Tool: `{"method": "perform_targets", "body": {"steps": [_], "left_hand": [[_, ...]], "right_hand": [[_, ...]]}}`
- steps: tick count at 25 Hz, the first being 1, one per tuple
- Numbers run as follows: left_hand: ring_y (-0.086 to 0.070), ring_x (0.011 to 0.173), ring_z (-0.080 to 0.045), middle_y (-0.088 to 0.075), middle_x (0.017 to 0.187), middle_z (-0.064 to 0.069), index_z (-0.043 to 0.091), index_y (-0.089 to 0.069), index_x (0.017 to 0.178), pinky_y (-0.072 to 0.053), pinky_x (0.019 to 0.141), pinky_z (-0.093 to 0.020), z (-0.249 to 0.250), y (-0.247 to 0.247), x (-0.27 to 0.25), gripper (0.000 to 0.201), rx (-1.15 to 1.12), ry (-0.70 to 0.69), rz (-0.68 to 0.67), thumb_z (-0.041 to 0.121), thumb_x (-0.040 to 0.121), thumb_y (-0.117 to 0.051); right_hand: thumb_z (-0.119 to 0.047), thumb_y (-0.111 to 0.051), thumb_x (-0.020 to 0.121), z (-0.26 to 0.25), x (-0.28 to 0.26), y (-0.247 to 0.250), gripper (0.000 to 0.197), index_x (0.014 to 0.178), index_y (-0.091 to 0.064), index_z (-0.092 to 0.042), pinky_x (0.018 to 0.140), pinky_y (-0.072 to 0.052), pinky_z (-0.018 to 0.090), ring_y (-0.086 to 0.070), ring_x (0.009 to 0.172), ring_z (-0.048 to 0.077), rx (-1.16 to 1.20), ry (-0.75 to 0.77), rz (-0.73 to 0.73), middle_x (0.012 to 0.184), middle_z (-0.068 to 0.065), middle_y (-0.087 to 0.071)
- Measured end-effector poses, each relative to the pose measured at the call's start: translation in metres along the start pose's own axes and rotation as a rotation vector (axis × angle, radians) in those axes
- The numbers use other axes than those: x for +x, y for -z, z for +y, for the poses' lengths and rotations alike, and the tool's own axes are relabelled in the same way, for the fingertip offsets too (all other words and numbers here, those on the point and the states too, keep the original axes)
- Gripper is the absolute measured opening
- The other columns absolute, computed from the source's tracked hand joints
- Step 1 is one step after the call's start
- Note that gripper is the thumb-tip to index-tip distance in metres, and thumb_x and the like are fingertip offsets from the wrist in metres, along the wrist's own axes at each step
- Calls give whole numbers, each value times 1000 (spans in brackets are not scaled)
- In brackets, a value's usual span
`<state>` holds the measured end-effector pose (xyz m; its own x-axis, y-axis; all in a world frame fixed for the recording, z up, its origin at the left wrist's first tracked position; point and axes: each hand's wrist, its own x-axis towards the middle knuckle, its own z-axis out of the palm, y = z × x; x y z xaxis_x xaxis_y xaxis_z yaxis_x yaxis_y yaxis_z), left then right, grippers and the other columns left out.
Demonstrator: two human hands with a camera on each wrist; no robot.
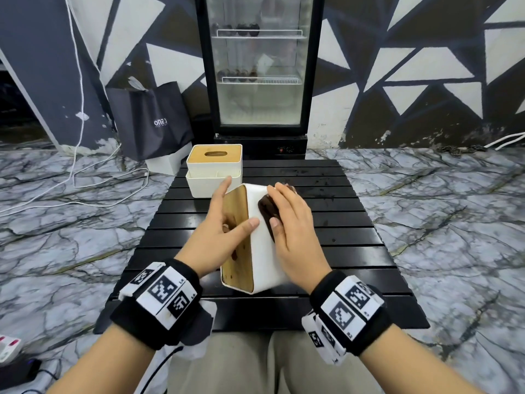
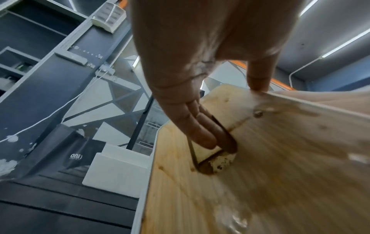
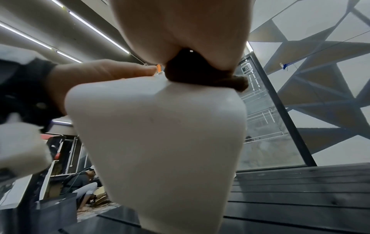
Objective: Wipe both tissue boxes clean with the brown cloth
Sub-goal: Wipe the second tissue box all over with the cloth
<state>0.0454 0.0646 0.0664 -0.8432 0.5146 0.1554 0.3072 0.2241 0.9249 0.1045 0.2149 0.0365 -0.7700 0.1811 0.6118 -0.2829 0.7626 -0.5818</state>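
Note:
A white tissue box (image 1: 264, 257) with a wooden lid (image 1: 238, 251) lies tipped on its side mid-table, lid facing left. My left hand (image 1: 235, 223) grips it, fingers (image 2: 202, 137) hooked into the lid's slot and thumb on the white upper face. My right hand (image 1: 287, 220) lies flat on that face and presses the brown cloth (image 1: 267, 209) onto it. In the right wrist view the cloth (image 3: 200, 76) is bunched between palm and box (image 3: 160, 134). The second tissue box (image 1: 214, 160) stands upright at the table's back left.
The black slatted table (image 1: 341, 251) is small, with marble floor around it. A white open container (image 1: 210, 183) sits against the second box. Behind stand a glass-door fridge (image 1: 260, 81) and a black bag (image 1: 150, 120); white cables (image 1: 85, 177) trail on the floor at left.

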Motion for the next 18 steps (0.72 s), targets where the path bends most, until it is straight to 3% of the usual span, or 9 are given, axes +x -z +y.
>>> {"method": "perform_targets", "body": {"steps": [2,5,9,13,16,18], "left_hand": [[-61,78,-13,-64,86,3,60,-19,134,-53,82,-37,2,3,0,83,34,9,-12,47,70,-71],[-59,71,-19,-61,80,-3,69,-30,121,-53,78,-39,3,3,-5,75,42,-15,-22,55,55,-65],[-58,74,-25,-54,79,0,71,-32,118,-52,75,-28,-5,-5,-12,76,163,-63,-39,41,60,-70],[-57,79,-28,-55,83,-8,67,-35,118,-54,78,-32,-14,-13,-13,75,126,-77,-35,30,64,-70],[-51,75,-14,-48,79,6,62,-32,128,-46,77,-21,-21,-16,-7,77,27,-51,-20,47,62,-68],[-49,72,-10,-48,77,5,58,-27,135,-42,74,-19,-23,-20,-2,80,-51,-11,20,56,64,-64]], "right_hand": [[-27,-28,91,-3,-6,-3,48,138,-34,-18,114,-9,26,-20,136,19,-6,15,18,145,2,-33],[-24,-29,92,-6,-4,-2,46,137,-36,-16,114,-11,29,-21,135,16,2,45,49,143,4,-36],[-26,-27,92,-7,5,7,46,135,-40,-14,110,-20,26,-30,129,14,14,86,-3,137,4,-45],[-27,-28,91,-3,1,9,45,132,-44,-16,105,-26,23,-35,121,10,0,83,-24,132,2,-49],[-30,-27,91,3,-4,9,46,132,-43,-18,104,-24,18,-36,120,10,7,34,-42,132,-1,-48],[-32,-26,90,5,-8,8,47,133,-43,-19,105,-23,17,-36,121,10,15,10,-70,132,-1,-48]]}}
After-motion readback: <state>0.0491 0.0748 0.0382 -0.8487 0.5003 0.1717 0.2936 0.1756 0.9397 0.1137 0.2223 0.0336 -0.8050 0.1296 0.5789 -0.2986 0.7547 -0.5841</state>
